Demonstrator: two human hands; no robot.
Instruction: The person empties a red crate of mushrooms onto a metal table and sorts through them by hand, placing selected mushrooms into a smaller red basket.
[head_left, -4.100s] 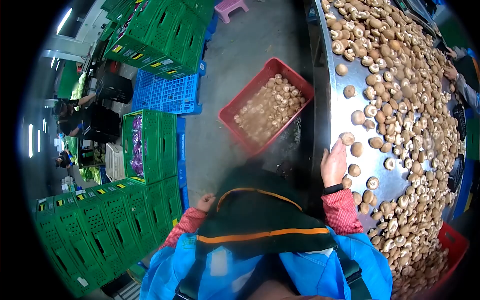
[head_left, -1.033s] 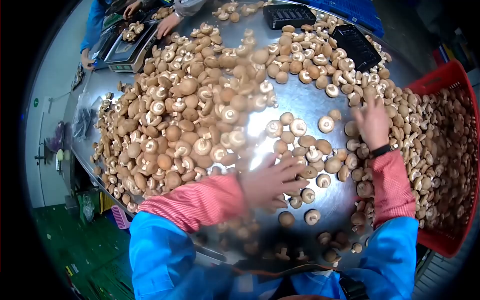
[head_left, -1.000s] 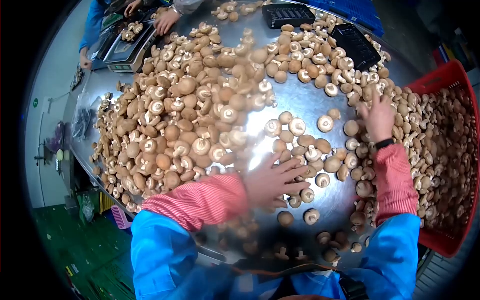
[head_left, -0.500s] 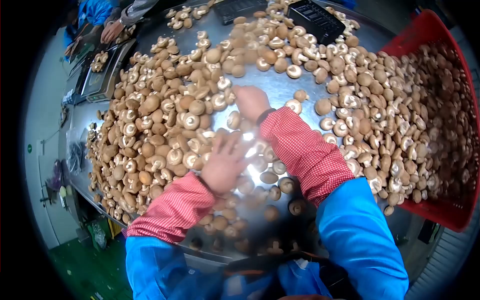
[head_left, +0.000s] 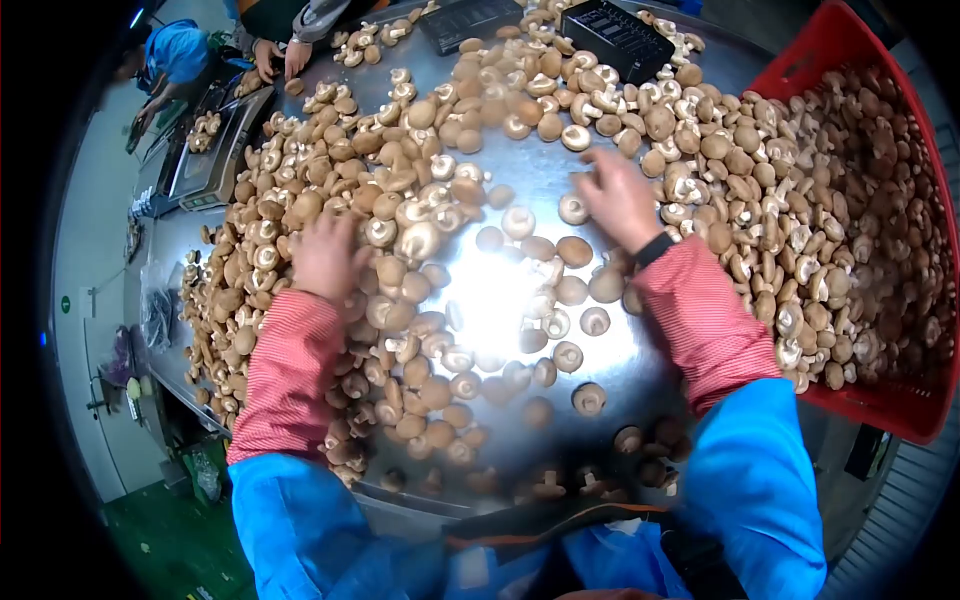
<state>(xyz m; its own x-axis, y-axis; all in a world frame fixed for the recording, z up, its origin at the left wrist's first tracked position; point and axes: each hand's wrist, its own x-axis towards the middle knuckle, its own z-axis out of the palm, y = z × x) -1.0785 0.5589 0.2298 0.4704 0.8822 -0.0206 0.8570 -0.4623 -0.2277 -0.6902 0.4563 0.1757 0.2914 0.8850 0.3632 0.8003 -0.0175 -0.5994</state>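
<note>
My left hand (head_left: pixel 325 258) lies over the big left heap of brown-capped shiitake mushrooms (head_left: pixel 300 205), its fingers spread and slightly blurred. Above the bare strip of metal table, my right hand (head_left: pixel 617 203) reaches forward with thumb and fingers apart. A single mushroom (head_left: pixel 573 209) is right by its fingertips, pale underside showing. Between my hands several loose mushrooms are scattered, among them a brown cap (head_left: pixel 574 251) and an upturned one (head_left: pixel 589 399) nearer my body. Red checked sleeves cover both forearms.
On the right, a tilted red crate (head_left: pixel 850 40) holds many mushrooms, which spill onto the metal table (head_left: pixel 630 350). Black trays (head_left: pixel 618 40) lie at the back. A scale (head_left: pixel 215 160) stands at the far left, near another person's hands (head_left: pixel 282 58) and a person in blue (head_left: pixel 175 50).
My left hand has moved left from the middle onto the left heap. My right hand has shifted right, away from that heap's edge. Loose mushrooms now show where my hands were.
</note>
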